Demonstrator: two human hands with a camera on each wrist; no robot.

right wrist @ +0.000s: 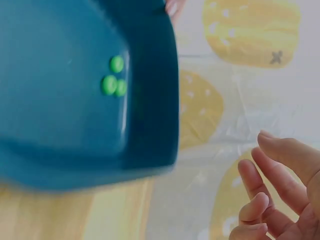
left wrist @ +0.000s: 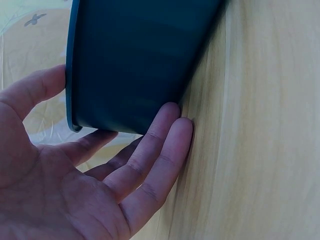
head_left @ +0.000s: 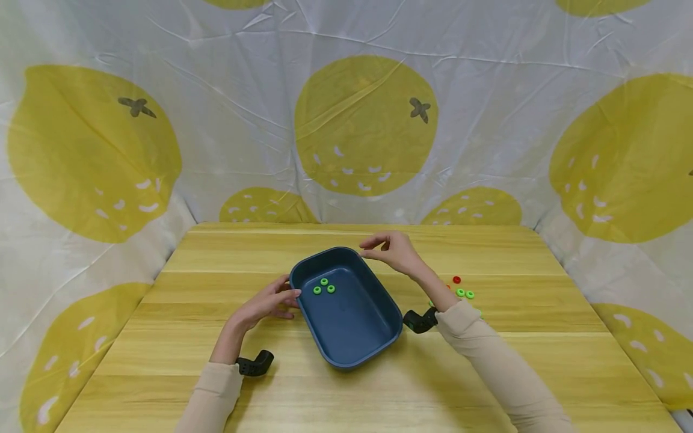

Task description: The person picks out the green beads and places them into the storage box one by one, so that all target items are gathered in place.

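A dark blue rectangular plastic bin [head_left: 346, 328] sits slantwise in mid-table, with three small green rings [head_left: 324, 288] grouped at its far-left end. My left hand [head_left: 267, 302] holds the bin's left side near the far corner. In the left wrist view its thumb is at the rim of the bin [left wrist: 125, 60] and the other fingers lie against the outer wall. My right hand [head_left: 395, 249] hovers by the far right corner, fingers loosely bent, with nothing seen between them. In the right wrist view a gap separates this hand [right wrist: 280, 185] from the bin [right wrist: 150, 115].
Several loose rings lie on the wooden table [head_left: 216, 300] to the right, among them a red ring [head_left: 457, 279] and a green ring [head_left: 470, 294]; my right forearm partly hides this group. A lemon-print cloth [head_left: 238, 120] hangs behind the table and at both sides.
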